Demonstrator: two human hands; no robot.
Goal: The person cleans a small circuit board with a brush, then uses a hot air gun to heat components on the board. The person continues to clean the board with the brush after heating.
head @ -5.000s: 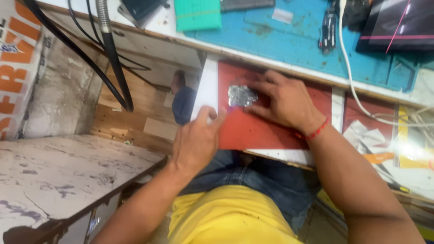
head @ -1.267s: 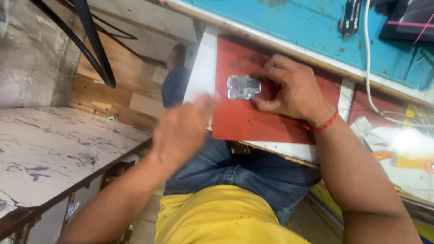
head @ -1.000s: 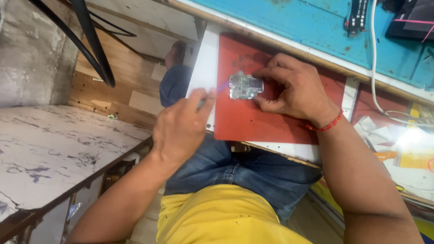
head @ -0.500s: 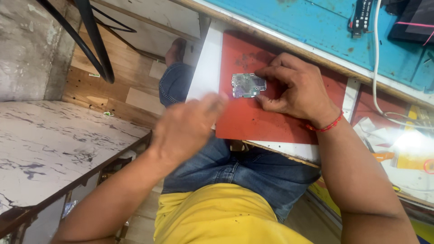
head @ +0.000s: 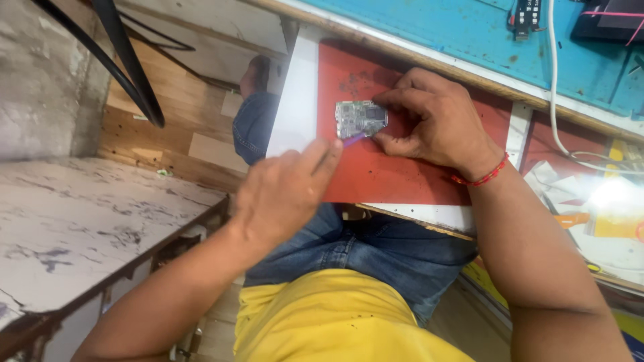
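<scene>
We pin the board (head: pixel 361 118) flat on the red mat (head: pixel 396 167) with our right hand (head: pixel 436 124) while our left hand (head: pixel 285 194) grips a purple tool (head: pixel 354 137) at its edge; a slip could gouge it.
</scene>
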